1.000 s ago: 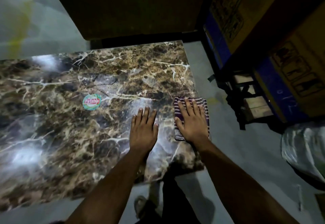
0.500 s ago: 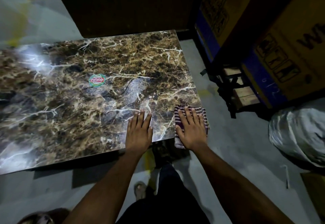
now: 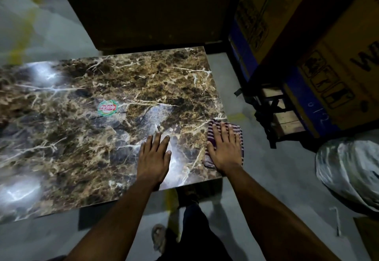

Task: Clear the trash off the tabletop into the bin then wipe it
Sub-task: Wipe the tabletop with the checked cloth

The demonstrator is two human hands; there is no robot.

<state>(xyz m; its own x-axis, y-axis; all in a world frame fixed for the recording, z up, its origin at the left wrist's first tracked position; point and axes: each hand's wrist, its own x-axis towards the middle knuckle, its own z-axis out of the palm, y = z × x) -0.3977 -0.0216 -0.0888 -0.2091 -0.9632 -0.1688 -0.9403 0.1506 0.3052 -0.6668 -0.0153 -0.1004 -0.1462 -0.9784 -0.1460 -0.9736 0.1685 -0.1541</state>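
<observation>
Cloth (image 3: pixel 235 131), striped purple and white, lies at the right near corner of the tabletop (image 3: pixel 123 80), and one side of it hangs a little over the right edge. The right hand (image 3: pixel 225 148) rests flat on top of it with straight fingers pressing down, not curled around it. The left hand (image 3: pixel 154 158) lies flat and released on the bare marble just beside, to the left, and holds nothing. So the cloth is directly under the right hand, which is the nearer one. Its long axis runs away from the person, along the right edge. Nearly all the unwiped surface lies to the left, so I judge the next stroke must go leftward, toward the round sticker (image 3: pixel 108 108).
</observation>
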